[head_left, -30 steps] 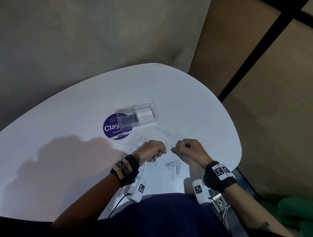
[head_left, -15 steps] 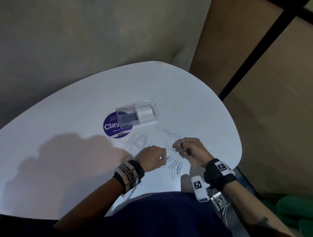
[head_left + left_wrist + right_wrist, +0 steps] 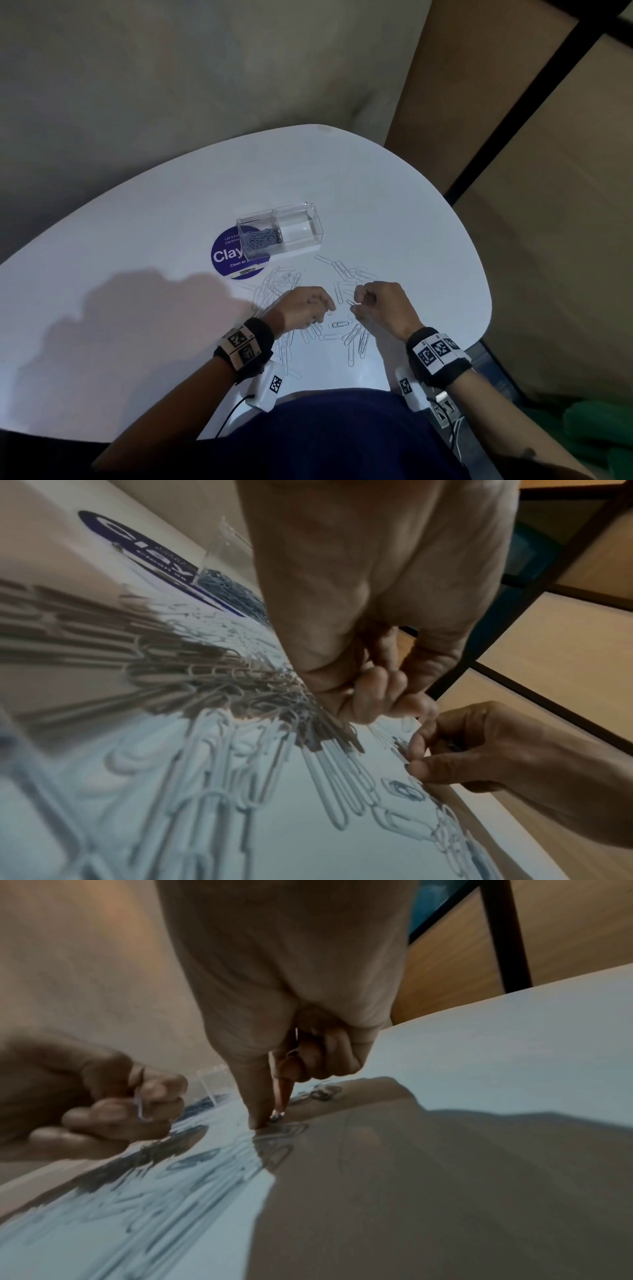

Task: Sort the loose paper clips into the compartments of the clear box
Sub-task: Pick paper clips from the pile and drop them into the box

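- The clear box (image 3: 280, 230) stands on the white bench (image 3: 102, 260), partly over a round dark-blue sticker (image 3: 228, 257). It has two compartments — the left one holds a heap of small paper clips (image 3: 261, 237), and the right one shows none.
- Loose paper clips (image 3: 352, 339) lie scattered on the bench between the box and the person, most of them around and under the two hands.
- The left hand (image 3: 306, 311) is low over the clips with its fingers curled; in the right wrist view its fingertips (image 3: 113, 1110) pinch a thin pale clip (image 3: 139, 1104).
- The right hand (image 3: 382, 306) is just beside the left, also curled. Thumb and forefinger pinch a paper clip (image 3: 354, 303) whose end sticks out toward the left hand.
- In the right wrist view the thumb tip (image 3: 258, 1121) is down at the bench surface, touching or nearly so — I cannot tell which.
- Both wrists wear black bands with printed marker tags (image 3: 433, 353).
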The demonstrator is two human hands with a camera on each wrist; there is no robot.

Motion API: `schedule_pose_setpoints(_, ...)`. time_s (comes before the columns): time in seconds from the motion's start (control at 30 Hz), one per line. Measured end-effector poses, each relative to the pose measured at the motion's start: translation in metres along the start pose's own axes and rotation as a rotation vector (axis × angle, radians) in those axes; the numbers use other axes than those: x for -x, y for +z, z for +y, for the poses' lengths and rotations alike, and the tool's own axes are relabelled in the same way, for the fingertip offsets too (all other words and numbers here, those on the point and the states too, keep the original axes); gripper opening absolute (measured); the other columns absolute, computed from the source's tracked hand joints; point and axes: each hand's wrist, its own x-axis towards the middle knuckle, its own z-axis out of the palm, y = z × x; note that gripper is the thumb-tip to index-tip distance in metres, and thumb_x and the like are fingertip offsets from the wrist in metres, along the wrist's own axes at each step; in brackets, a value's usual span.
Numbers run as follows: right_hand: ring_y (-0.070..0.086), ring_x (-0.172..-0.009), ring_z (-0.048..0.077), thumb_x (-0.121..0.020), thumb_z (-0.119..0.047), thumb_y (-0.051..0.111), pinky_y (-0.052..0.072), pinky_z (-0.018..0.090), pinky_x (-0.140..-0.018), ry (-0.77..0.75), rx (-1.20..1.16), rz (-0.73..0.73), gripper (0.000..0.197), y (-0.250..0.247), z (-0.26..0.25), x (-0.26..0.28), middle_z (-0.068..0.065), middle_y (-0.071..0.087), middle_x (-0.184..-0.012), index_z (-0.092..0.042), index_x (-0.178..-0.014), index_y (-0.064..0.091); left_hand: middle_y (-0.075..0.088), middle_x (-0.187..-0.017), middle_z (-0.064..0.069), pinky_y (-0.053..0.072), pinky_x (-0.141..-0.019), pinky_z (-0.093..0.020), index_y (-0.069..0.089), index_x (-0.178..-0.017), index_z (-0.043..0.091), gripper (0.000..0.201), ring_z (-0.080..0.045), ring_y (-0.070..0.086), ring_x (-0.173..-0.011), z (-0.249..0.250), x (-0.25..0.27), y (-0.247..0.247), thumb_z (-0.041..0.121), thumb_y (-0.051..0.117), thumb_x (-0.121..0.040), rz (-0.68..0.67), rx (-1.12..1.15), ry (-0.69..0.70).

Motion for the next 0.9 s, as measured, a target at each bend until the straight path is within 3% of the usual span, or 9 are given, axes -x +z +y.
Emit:
schedule_pose_setpoints(0.13,0.058,-0.052,0.004,-0.075,-0.011,0.070,0.055,0.031,-0.068,-0.029,0.039,-0.014,0.020,0.005,-0.006,0.001,-0.011,0.060,-0.050,-0.021,-0.062,0.057,0.054,-0.060,-0.001,0.027,-0.046,-0.021,0.068,-0.068,0.015,0.016,-0.013,0.037,-0.051,0.007,-0.001,0.004,0.016,0.056,-0.079,0.037,0.073,-0.061)
schedule_pose_setpoints(0.3,0.052,-0.048,0.007,-0.068,-0.019,0.067,0.054,0.037,-0.065,-0.011,0.007,-0.089,0.017,0.004,-0.008,0.002,-0.003,0.059,-0.044,-0.014,-0.056,0.055,0.054,-0.059,-0.002,0.026,-0.045,-0.023,0.053,-0.063,0.019,0.033,-0.012,0.034,-0.047,0.002,-0.002,0.004,0.036,0.075,-0.079,0.014,0.070,-0.026)
schedule_pose_setpoints(0.43,0.054,-0.053,0.009,-0.070,-0.020,0.075,0.052,0.036,-0.065,0.025,-0.119,-0.067,0.026,-0.001,-0.011,0.006,0.006,0.064,-0.056,-0.010,-0.058,0.054,0.055,-0.064,-0.004,0.028,-0.044,-0.021,0.051,-0.072,0.015,0.026,-0.010,0.036,-0.048,0.000,-0.002,0.001,0.023,0.071,-0.085,0.010,0.121,-0.022)
schedule_pose_setpoints(0.53,0.056,-0.056,0.016,-0.070,-0.016,0.083,0.049,0.034,-0.059,0.112,-0.315,-0.041,0.029,-0.010,-0.006,0.007,0.010,0.064,-0.064,-0.015,-0.058,0.057,0.054,-0.064,0.002,0.032,-0.046,-0.021,0.057,-0.095,0.015,0.014,-0.010,0.042,-0.053,-0.003,-0.002,-0.002,0.018,0.069,-0.087,0.010,0.165,-0.048)
schedule_pose_setpoints(0.63,0.053,-0.061,0.023,-0.080,-0.001,0.073,0.038,0.028,-0.053,0.211,-0.605,-0.058,0.006,-0.016,-0.004,0.006,0.020,0.066,-0.076,-0.006,-0.080,0.070,0.055,-0.065,-0.003,0.026,-0.044,-0.022,0.067,-0.097,0.013,0.013,-0.011,0.039,-0.051,-0.003,-0.003,-0.004,0.008,0.057,-0.090,-0.019,0.171,-0.084)
schedule_pose_setpoints(0.73,0.044,-0.057,0.022,-0.084,0.009,0.048,0.037,0.030,-0.057,0.290,-0.805,-0.081,0.025,-0.024,-0.003,0.006,0.023,0.061,-0.078,0.015,-0.097,0.067,0.056,-0.063,-0.006,0.021,-0.044,-0.021,0.072,-0.080,0.009,0.025,-0.011,0.038,-0.049,0.005,-0.002,0.000,0.002,0.048,-0.084,-0.018,0.172,-0.112)
schedule_pose_setpoints(0.8,0.036,-0.062,0.025,-0.081,0.001,0.045,0.034,0.034,-0.060,0.273,-0.867,-0.124,0.023,-0.030,-0.003,0.009,0.016,0.054,-0.070,0.021,-0.082,0.056,0.056,-0.062,-0.001,0.024,-0.045,-0.022,0.069,-0.068,0.014,0.029,-0.012,0.039,-0.051,0.009,-0.002,0.005,0.005,0.044,-0.080,0.007,0.067,-0.104)
schedule_pose_setpoints(0.83,0.033,-0.067,0.027,-0.080,-0.004,0.045,0.031,0.035,-0.059,0.254,-0.902,-0.161,0.021,-0.032,-0.003,0.009,0.013,0.049,-0.066,0.015,-0.073,0.050,0.056,-0.064,0.004,0.031,-0.048,-0.025,0.066,-0.065,0.019,0.027,-0.011,0.043,-0.055,0.010,-0.003,0.007,0.012,0.045,-0.080,0.019,-0.060,-0.068)
schedule_pose_setpoints(0.9,0.030,-0.073,0.027,-0.083,-0.008,0.049,0.028,0.030,-0.055,0.228,-0.908,-0.163,0.021,-0.033,-0.007,0.010,0.012,0.041,-0.065,0.007,-0.069,0.043,0.060,-0.071,0.012,0.046,-0.066,-0.030,0.060,-0.066,0.029,0.020,-0.008,0.055,-0.069,0.009,-0.003,0.012,0.035,0.044,-0.077,0.022,-0.367,0.038)
